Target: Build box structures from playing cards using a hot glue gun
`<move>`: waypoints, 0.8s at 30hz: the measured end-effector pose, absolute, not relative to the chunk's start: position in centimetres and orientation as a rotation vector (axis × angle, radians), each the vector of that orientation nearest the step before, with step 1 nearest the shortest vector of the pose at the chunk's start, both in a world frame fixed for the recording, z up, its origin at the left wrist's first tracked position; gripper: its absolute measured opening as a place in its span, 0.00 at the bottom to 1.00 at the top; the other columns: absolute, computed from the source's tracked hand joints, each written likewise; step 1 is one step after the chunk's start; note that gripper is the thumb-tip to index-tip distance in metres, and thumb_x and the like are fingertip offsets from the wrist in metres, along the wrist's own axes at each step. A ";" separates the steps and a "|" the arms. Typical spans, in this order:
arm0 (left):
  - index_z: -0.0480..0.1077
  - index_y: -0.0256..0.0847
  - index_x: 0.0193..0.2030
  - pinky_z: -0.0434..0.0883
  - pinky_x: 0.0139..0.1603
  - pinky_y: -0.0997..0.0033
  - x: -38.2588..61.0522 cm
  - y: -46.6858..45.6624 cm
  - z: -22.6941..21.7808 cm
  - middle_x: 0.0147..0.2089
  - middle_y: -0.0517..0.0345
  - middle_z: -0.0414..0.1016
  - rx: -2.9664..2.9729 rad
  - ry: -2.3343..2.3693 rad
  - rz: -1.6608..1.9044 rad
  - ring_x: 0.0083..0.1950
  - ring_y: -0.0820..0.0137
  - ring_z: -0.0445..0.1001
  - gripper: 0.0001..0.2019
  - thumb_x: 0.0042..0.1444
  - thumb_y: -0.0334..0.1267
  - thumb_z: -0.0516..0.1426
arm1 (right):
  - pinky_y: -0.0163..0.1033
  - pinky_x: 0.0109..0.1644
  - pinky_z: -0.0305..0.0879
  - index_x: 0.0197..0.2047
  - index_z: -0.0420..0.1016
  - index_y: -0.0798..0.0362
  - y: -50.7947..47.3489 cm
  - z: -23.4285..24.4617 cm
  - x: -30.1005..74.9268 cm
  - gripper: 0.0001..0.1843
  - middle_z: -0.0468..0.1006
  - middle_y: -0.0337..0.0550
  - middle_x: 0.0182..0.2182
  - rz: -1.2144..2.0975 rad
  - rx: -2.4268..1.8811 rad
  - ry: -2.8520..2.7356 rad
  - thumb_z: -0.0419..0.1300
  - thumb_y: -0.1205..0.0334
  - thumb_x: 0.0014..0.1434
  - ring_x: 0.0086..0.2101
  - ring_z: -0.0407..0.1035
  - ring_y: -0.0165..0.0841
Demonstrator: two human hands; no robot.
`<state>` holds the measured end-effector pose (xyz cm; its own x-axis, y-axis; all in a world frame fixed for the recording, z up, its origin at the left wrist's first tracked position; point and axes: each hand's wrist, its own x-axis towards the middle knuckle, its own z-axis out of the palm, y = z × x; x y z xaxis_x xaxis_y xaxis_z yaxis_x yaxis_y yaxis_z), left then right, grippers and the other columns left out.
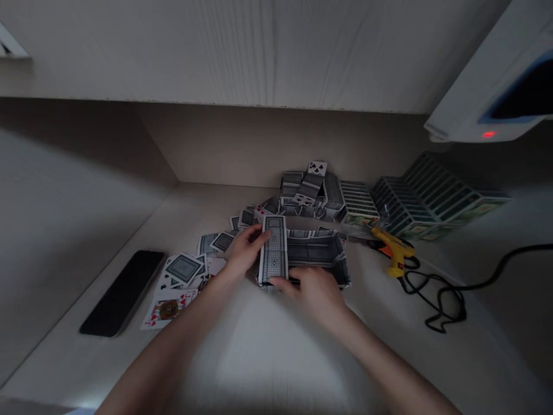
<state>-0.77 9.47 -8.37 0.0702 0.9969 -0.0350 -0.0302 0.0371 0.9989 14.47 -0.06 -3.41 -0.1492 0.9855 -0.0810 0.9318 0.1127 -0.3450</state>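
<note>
In front of me stands an open box made of playing cards [339, 248], its dark patterned walls folded from card backs. A strip of joined playing cards [275, 248] lies across its left end. My left hand [246, 248] is closed on the strip's left edge, thumb on top. My right hand [313, 285] is closed at the near wall beside the strip's lower end, its thumb outside and its fingers partly hidden within the box. Loose playing cards [184, 269] are spread to the left, a jack [168, 309] face up among them.
A black phone [123, 294] lies at the left. Behind the box are folded card pieces [332, 193] and stepped stacks of card blocks [423, 202]. A yellow glue gun [395, 251] with a looped black cord [449, 291] lies right. A shelf board [259, 57] overhangs the back.
</note>
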 end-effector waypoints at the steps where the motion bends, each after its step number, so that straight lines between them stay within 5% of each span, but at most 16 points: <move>1: 0.74 0.39 0.43 0.68 0.47 0.67 -0.8 9.5 -8.4 0.45 0.53 0.78 1.187 1.145 1.141 0.44 0.64 0.75 0.20 0.45 0.48 0.62 | 0.36 0.27 0.51 0.28 0.78 0.51 -0.2 -3.6 14.7 0.26 0.82 0.44 0.29 0.429 -1.870 -2.242 0.50 0.41 0.61 0.30 0.75 0.37; 17: 0.73 0.37 0.38 0.68 0.45 0.67 -1.5 6.6 -7.1 0.38 0.55 0.78 0.984 1.262 1.231 0.40 0.66 0.74 0.18 0.42 0.45 0.64 | 0.36 0.38 0.62 0.30 0.77 0.53 1.6 -5.5 18.3 0.15 0.79 0.42 0.27 0.374 -1.161 -2.406 0.56 0.54 0.62 0.33 0.72 0.32; 24: 0.69 0.40 0.32 0.68 0.44 0.71 -1.4 1.7 -7.0 0.34 0.61 0.76 0.764 1.410 1.410 0.39 0.70 0.72 0.10 0.44 0.41 0.62 | 0.45 0.52 0.62 0.37 0.80 0.49 4.6 -3.7 21.3 0.13 0.80 0.44 0.41 0.250 -1.002 -2.497 0.53 0.67 0.63 0.50 0.65 0.38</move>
<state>-1.38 1.67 -6.99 -0.3384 0.9205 -0.1952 -0.1947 0.1345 0.9716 21.28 4.60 -3.65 -0.6429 0.6924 0.3276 0.6137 0.7215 -0.3206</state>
